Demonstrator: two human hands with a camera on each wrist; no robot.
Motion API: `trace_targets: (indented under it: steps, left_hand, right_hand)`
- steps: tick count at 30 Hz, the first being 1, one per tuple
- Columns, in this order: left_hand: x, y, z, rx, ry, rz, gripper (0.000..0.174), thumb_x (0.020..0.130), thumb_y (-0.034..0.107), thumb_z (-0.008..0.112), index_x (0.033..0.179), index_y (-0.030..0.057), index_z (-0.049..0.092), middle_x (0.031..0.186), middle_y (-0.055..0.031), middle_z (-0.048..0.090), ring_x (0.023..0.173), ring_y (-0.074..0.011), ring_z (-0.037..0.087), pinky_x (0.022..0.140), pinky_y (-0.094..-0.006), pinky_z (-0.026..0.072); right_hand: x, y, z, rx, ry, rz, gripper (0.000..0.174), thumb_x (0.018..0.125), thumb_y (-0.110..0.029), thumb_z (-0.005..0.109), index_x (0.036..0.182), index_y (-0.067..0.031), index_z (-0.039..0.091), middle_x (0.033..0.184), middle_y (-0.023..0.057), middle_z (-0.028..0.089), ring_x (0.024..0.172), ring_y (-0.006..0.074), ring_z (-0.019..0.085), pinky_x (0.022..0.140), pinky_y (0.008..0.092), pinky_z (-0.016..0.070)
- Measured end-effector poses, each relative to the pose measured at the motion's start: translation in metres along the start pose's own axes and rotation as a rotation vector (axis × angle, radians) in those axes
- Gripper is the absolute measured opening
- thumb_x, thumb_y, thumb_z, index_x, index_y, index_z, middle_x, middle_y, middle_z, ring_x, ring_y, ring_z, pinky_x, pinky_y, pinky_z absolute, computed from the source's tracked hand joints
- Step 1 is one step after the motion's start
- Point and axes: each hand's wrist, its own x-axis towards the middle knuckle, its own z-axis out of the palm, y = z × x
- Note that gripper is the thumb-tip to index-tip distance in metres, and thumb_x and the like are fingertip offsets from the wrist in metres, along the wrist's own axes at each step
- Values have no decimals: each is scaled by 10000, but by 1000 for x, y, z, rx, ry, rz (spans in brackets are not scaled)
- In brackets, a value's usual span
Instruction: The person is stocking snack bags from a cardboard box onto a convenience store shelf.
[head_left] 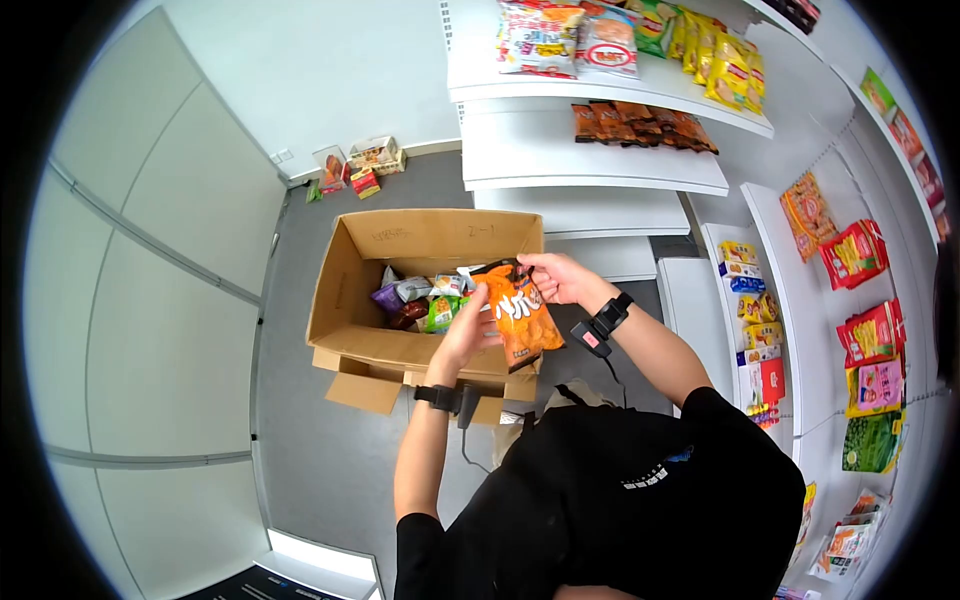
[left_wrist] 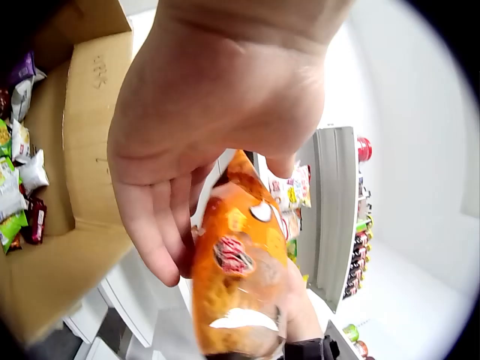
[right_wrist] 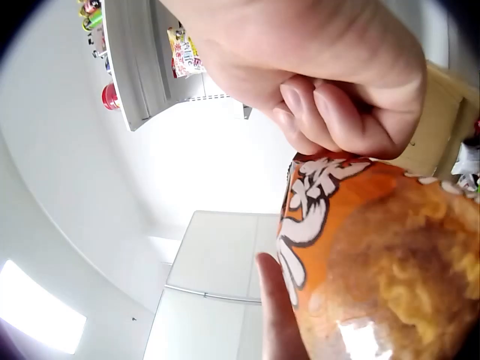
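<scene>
An orange snack bag (head_left: 525,318) is held up over the right front part of the cardboard box. The right hand (head_left: 562,279) pinches its top corner; in the right wrist view the fingers of the right hand (right_wrist: 337,105) are curled in at the bag's edge (right_wrist: 390,247). On the bag's other side is the left hand (head_left: 468,332), its fingers extended along it. In the left wrist view the left hand (left_wrist: 217,112) has fairly straight fingers beside the bag (left_wrist: 240,277), the thumb near its top.
Below the hands stands an open cardboard box (head_left: 350,335) with several snack packs (head_left: 410,290) inside. White shelves (head_left: 590,170) with bagged snacks rise ahead and to the right. More packages (head_left: 365,182) lie on the floor by the wall. White cabinets (head_left: 150,300) line the left.
</scene>
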Motion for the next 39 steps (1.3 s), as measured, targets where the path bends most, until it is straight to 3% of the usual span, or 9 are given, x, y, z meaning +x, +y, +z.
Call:
trace_targets:
  steps: [8,11,12,16,20,25,29,32,39]
  left_hand:
    - [22,-49,105,-26,-77,-36,437,907,484,434,1145,134,541,1039,-27,633,909,-132,621,704,-306,521]
    - [27,-67,161,-267,-75,-26,458,925,458,391,1200,114,518,1136,-27,605,1022,-167,593,797,-328,516]
    - [35,-79,173,-309,-135,-5,468,928,462,373,1217,121,512,1172,-27,588,1065,-183,573,819,-340,510]
    - [59,-138,228,-422,-165,-114,462,950,418,319,1220,90,499,1179,-70,578,1074,-235,563,897,-386,470]
    - [82,-201,267,-488,-179,-165,459,954,403,311,1210,74,504,1184,-92,574,1079,-263,555,951,-414,423]
    - [89,-224,287,-396,-145,-207,444,953,393,322,1182,75,530,1141,-76,602,1061,-238,567,924,-378,446]
    - [75,-213,309,-250,-187,-204,456,915,448,413,1138,73,545,1047,-80,628,897,-218,634,679,-299,551]
    - [86,-221,297,-339,-47,-336,556,894,403,479,1193,-62,423,1093,-223,554,973,-290,592,801,-376,537]
    - [104,-199,264,-411,104,-270,490,887,346,505,1151,-59,423,1169,-222,512,1027,-323,563,863,-406,505]
  right_hand:
    - [-105,40,-65,-34,175,-167,339,870,-422,551,900,-85,536,566,-61,412,453,33,355,402,159,266]
    - [-176,60,-101,-116,274,-207,514,849,-517,541,1076,-56,532,772,2,515,590,79,470,493,181,367]
    - [-196,72,-115,-195,310,-191,665,818,-591,537,1178,-34,486,988,68,521,708,155,534,593,256,455]
    - [-270,124,-153,-145,228,-126,700,819,-611,518,1174,-10,463,1085,118,533,808,186,586,670,297,507]
    - [-319,152,-178,39,295,-160,639,842,-544,538,1159,7,472,1096,203,516,738,188,635,587,261,532]
    - [-328,178,-227,-5,288,-251,385,864,-308,600,1002,46,542,804,99,608,655,191,636,585,276,540]
    - [-336,177,-248,-44,456,-258,330,879,-293,578,989,18,567,760,66,603,581,135,602,512,236,498]
    - [-331,165,-264,-62,539,-333,295,898,-269,550,1042,-12,561,790,42,589,558,99,558,497,212,460]
    - [-315,116,-288,95,533,-550,244,901,-216,548,1089,-61,549,861,40,591,614,117,572,547,231,471]
